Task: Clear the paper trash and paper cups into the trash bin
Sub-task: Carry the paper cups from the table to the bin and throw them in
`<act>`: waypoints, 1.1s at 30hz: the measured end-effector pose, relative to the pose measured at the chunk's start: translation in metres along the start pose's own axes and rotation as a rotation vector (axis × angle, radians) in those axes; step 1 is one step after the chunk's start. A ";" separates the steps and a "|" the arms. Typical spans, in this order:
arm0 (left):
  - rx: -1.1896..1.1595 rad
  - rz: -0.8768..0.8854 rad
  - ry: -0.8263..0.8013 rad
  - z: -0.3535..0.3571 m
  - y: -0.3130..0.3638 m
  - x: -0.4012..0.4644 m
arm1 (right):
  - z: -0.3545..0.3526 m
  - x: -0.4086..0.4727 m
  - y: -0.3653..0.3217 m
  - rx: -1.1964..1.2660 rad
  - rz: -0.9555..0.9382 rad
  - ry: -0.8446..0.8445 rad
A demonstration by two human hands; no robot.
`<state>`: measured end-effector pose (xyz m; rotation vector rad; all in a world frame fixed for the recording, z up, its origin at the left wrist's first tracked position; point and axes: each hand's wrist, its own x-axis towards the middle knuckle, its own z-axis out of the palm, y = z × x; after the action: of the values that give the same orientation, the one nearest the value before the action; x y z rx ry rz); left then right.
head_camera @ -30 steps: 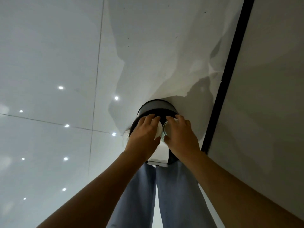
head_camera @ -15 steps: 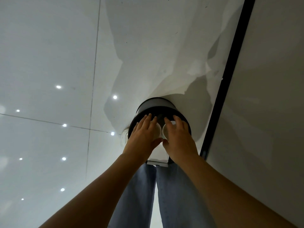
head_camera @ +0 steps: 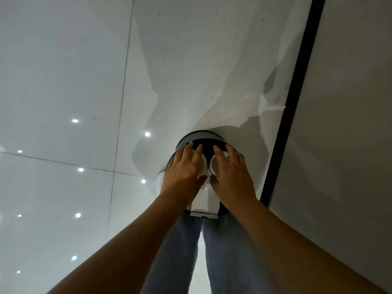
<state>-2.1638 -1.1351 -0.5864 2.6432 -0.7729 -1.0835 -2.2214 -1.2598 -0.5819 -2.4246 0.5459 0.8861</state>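
Head view, looking straight down: two white paper cups sit side by side over the dark mouth of a round black trash bin [head_camera: 199,135] on the floor. The left paper cup [head_camera: 202,164] lies under the left hand [head_camera: 184,168], whose fingers are spread fairly straight across its top, the thumb tucked in beside its near edge. The right paper cup [head_camera: 215,164] lies under the right hand [head_camera: 232,172] in the same way, fingers extended over the rim and the thumb near the lower edge. I cannot tell whether either hand truly grips its cup or only rests on it. The two cups almost touch each other. Just below them a piece of white folded paper [head_camera: 206,200] stands at the bin's near edge, between the wrists. Further out are the person's legs in blue jeans [head_camera: 174,251], pale glossy floor tiles [head_camera: 63,81] with reflected ceiling lights, and a black strip [head_camera: 297,98] running along the right.
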 end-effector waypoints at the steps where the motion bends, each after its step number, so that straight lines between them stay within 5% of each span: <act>1: 0.011 -0.012 -0.024 0.001 -0.002 0.003 | 0.000 0.001 0.000 0.001 0.001 -0.003; 8: -0.005 -0.024 -0.004 -0.034 0.005 -0.033 | -0.031 -0.033 -0.013 -0.030 0.019 0.017; 18: 0.014 -0.027 0.037 -0.189 0.042 -0.173 | -0.153 -0.168 -0.110 -0.038 -0.006 0.075; 33: -0.052 -0.490 0.276 -0.239 0.024 -0.477 | -0.186 -0.377 -0.271 -0.428 -0.571 -0.062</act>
<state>-2.2928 -0.9099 -0.1194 2.9240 -0.0389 -0.7816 -2.2589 -1.0775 -0.1178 -2.6863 -0.3938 0.8765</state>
